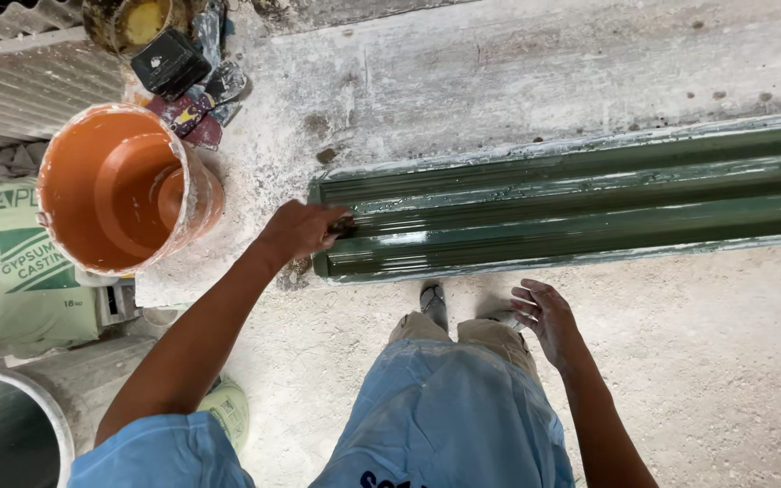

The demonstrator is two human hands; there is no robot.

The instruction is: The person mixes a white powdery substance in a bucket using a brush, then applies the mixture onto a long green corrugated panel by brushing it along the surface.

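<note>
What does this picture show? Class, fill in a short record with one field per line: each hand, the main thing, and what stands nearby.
left hand: the left hand grips a small dark tool, pressed to the end of the green mould
right hand: the right hand hangs open, holding nothing
mould: long, ridged, glossy green, lying on a dusty white bench
bucket: an orange bucket, left of the mould
bag: a white and green sack below the bench

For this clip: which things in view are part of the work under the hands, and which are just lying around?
In use:
left hand, closed on a small tool, likely a brush
long green mould, wet and glossy

Lying about:
right hand, open, holding nothing
orange bucket
gypsum sack
grey bucket
black block among scraps
</note>
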